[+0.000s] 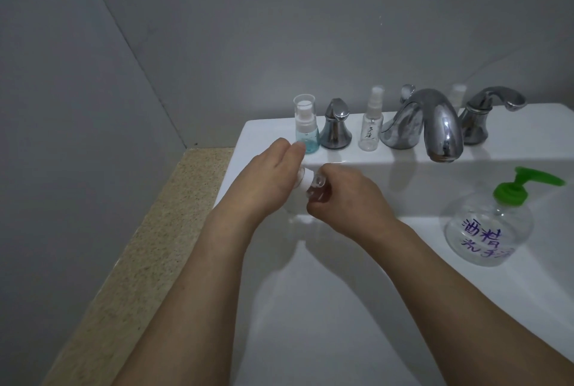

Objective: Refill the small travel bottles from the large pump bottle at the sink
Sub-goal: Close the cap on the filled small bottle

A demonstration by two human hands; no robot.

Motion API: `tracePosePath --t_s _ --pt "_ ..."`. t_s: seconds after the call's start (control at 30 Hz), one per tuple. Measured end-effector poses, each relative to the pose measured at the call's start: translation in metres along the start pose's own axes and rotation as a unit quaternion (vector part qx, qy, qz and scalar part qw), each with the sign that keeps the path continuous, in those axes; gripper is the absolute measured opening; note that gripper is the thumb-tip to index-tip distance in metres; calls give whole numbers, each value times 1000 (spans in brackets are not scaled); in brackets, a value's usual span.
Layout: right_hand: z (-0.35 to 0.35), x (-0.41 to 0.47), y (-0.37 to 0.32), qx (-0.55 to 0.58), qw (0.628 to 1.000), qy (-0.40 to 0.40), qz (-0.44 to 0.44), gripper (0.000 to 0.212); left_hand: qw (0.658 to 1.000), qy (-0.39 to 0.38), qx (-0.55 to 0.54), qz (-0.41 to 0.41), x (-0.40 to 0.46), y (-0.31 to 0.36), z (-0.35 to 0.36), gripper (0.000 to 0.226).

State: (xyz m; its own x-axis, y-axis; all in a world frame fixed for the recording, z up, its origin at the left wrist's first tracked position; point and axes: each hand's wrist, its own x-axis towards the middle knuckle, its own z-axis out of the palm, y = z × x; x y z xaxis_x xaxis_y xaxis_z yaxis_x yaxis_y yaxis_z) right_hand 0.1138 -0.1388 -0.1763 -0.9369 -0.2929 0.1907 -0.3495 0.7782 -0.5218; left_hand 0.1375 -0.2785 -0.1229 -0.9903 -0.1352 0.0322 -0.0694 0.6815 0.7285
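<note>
The white sink (357, 308) fills the lower right, its basin open beneath both forearms; its left rim meets a speckled stone counter (133, 261) that runs to the grey wall. On the back ledge stand a chrome faucet (428, 125) and two handles. The large pump bottle (487, 227), clear with a green pump, sits on the right rim, well apart from the hands. A blue-tinted spray bottle (306, 128) and a clear spray bottle (370, 125) stand upright on the ledge. Over the basin, the left hand (270, 180) holds a small clear travel bottle (310, 190), fingers fairly straight around its hidden body. The right hand (344, 199) pinches its top with curled fingers.
</note>
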Motion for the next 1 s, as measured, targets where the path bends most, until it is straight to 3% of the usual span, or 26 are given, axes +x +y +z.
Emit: tracePosePath --t_s 0.17,0.23,0.37,0.53,0.67,0.83,1.0 --pt "-2 0 0 17 1000 -3 5 21 998 -36 -43 22 2 -4 -1 13" --pt "-2 1 0 18 1000 -3 3 20 999 -24 -36 15 1 -2 -1 16" --pt "-1 0 0 6 1000 3 -1 23 999 13 45 20 2 -4 1 42" --pt "-2 1 1 10 1000 1 1 21 998 -40 -53 10 5 -7 1 10" --pt "-2 1 0 0 1000 0 -4 20 1000 -7 16 2 4 -7 2 32" --pt "-1 2 2 -1 1000 5 -4 20 997 -59 -58 7 7 -9 -1 11" --pt "-1 2 3 -14 1000 6 -9 22 999 -46 -17 -13 7 -11 -1 31"
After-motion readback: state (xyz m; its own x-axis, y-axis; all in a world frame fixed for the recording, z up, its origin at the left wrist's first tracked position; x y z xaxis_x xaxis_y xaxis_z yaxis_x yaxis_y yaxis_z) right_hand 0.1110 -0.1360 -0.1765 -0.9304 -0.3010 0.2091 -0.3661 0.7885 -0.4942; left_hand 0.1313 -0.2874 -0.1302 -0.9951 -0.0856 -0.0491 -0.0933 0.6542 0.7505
